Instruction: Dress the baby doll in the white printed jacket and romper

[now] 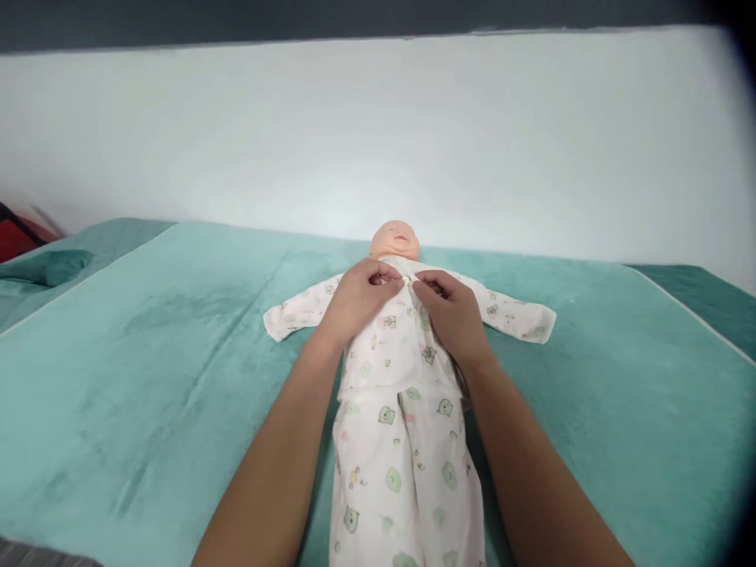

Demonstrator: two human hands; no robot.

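Observation:
A baby doll (397, 239) lies on its back, its head at the far end, dressed in a white printed top (378, 346) and matching trousers (390, 465). Both sleeves spread out to the sides. At the upper chest, my left hand (363, 295) pinches the top's front edge just left of a small pale button (406, 280). My right hand (452, 307) is closed on the fabric at the button's other side, thumb and forefinger together. Whether the button sits through its hole, I cannot tell.
Under the doll spreads a green plush cover (177, 378) with a pale seam near each side. A white wall (378, 142) rises directly behind it. Something red and black (20, 232) shows at the far left edge.

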